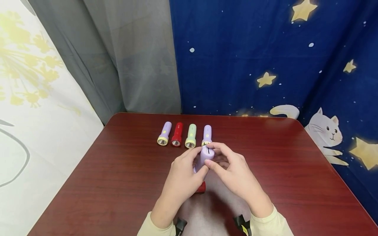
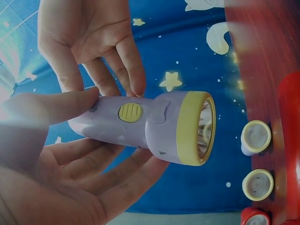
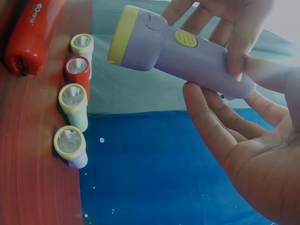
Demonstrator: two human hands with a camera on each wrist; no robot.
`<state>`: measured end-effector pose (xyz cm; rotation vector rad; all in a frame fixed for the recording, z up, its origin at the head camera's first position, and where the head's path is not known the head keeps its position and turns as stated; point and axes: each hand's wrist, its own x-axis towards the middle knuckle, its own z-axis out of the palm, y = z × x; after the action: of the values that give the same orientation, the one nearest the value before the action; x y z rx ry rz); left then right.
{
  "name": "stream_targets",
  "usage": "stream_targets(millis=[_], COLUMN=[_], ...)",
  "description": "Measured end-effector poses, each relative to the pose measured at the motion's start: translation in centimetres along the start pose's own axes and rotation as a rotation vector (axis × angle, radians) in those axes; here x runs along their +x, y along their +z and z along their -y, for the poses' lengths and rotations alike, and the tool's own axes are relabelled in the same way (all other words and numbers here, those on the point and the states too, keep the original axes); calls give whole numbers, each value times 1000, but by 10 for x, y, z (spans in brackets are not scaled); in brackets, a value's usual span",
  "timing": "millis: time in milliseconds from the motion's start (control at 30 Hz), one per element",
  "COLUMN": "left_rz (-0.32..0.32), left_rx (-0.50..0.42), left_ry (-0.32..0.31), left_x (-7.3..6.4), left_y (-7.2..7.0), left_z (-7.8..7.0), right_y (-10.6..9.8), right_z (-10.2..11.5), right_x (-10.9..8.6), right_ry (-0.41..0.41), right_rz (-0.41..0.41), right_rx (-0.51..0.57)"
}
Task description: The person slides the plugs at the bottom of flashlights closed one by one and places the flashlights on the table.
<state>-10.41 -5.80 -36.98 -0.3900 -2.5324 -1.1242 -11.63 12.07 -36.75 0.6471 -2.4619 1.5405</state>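
Note:
A purple flashlight (image 2: pixel 133 119) with a yellow head ring and yellow switch is held up above the table between both hands. My left hand (image 1: pixel 181 178) grips its body, thumb on one side and fingers beneath. At the tail end, my right hand (image 1: pixel 237 173) pinches it between thumb and fingertips. In the head view the tail points up toward the camera and shows a dark slot. Below the hands lies a red flashlight (image 3: pixel 35 40), mostly hidden in the head view.
Along the back of the brown table (image 1: pixel 118 170) stands a row: a purple flashlight (image 1: pixel 164 133), a red flashlight (image 1: pixel 177 134), a green flashlight (image 1: pixel 191 136) and another purple flashlight (image 1: pixel 207 132). Behind are a grey curtain (image 1: pixel 144 59) and a blue starry curtain (image 1: pixel 236 59).

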Motion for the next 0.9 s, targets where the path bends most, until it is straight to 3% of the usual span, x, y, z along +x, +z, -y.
stream_targets(millis=[267,600,900], left_rz=[-14,32,51], left_rx=[-4,-76,-110], left_ry=[-4,-100,-135], left_x=[0,9,17], left_y=[1,3,5], left_z=[-2,-2,-1], right_y=[-1,0,1], right_z=[1,1,-1], right_x=[0,3,10], right_ry=[-23,-74,-84], right_rz=[3,-27,-43], right_rx=[-23,-103,-154])
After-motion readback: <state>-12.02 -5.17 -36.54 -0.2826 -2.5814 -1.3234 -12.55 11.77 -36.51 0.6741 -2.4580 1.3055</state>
